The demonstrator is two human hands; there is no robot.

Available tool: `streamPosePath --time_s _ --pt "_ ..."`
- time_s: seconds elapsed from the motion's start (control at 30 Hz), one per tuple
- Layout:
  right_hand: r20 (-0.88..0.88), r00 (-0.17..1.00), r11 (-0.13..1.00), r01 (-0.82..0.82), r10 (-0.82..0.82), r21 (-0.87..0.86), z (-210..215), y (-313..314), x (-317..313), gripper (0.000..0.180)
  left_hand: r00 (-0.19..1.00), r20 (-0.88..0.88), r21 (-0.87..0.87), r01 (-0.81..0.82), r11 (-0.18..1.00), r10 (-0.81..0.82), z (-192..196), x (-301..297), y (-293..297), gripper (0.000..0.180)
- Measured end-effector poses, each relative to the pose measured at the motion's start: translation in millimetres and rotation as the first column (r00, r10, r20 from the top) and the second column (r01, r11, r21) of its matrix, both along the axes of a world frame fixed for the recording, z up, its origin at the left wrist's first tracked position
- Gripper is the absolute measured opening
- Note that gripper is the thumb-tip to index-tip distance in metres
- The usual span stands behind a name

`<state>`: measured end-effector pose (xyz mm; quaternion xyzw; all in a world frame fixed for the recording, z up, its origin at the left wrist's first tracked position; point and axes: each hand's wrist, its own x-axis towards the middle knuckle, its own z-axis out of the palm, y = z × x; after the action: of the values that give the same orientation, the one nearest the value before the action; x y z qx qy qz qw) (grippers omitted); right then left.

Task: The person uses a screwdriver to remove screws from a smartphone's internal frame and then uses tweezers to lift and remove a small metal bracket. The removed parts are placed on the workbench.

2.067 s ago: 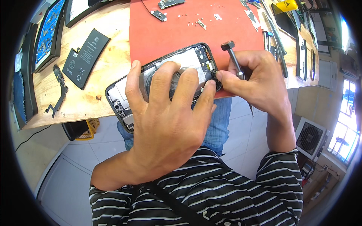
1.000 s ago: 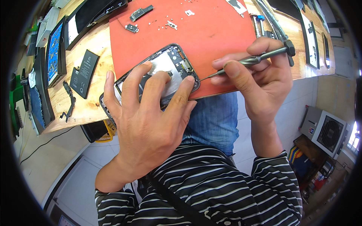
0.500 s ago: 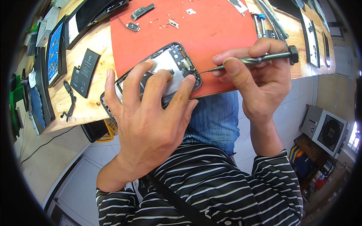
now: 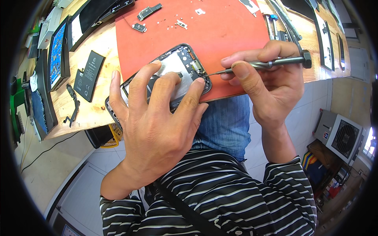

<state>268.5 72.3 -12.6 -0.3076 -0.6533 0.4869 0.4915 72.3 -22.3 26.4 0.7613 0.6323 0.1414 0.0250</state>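
An opened phone (image 4: 171, 67) lies tilted near the front edge of the red mat, its silver inside plate and small parts facing up. My left hand (image 4: 151, 124) spreads over the phone and holds it, the index fingertip pressed by its right-hand corner. Part of the phone is hidden under the fingers. Between thumb and fingers of my right hand (image 4: 271, 84) is a thin precision screwdriver (image 4: 286, 61), held almost level. Its tip points left and reaches the phone's right end beside my left index finger; whether it touches a screw there is too small to tell.
Small loose screws and metal plates (image 4: 181, 24) lie on the red mat (image 4: 220, 47). On the wooden table's left are a black phone battery (image 4: 89, 76), a dark flex part (image 4: 73, 104) and a tray with blue contents (image 4: 58, 55). Tools (image 4: 271, 25) stand at the back right.
Hardly anything differs. The screwdriver and my right hand have shifted very slightly; both hands keep the same hold.
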Motion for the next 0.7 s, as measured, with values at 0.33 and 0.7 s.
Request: streamPosePath --time_s 0.33,0.7 --pt "0.036 0.999 1.0 -0.005 0.005 0.002 1.9 0.1 -0.5 0.031 1.0 0.015 0.007 0.006 1.0 -0.006 -0.5 -0.6 0.1 0.045" --pt "-0.006 1.0 1.0 0.002 -0.002 -0.017 -0.1 -1.5 -1.8 0.032 0.995 -0.103 0.048 0.014 0.999 -0.01 0.5 4.5 3.2 0.043"
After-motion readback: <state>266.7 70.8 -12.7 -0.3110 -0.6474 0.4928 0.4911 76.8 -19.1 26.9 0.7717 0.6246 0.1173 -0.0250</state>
